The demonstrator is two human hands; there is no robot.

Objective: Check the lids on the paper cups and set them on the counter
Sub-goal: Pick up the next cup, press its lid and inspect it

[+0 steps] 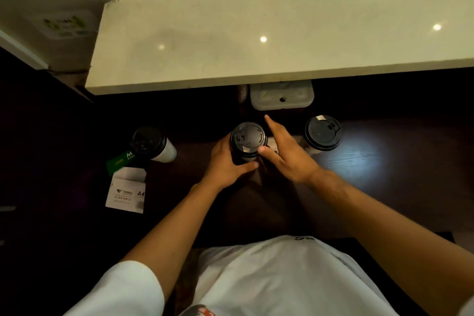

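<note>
Three white paper cups with black lids stand on a dark lower desk. My left hand wraps around the left side of the middle cup, thumb along its near side. My right hand lies beside that cup on the right, fingers straight, with the thumb tip touching the lid's edge. A second cup stands to the right, apart from both hands. The third cup stands at the left. The pale stone counter runs across the view above the desk, with nothing on it.
A white lidded plastic box sits half under the counter's front edge, just beyond the middle cup. A pack of A4 paper and a green card lie at the left. A white wall corner rises at the upper left.
</note>
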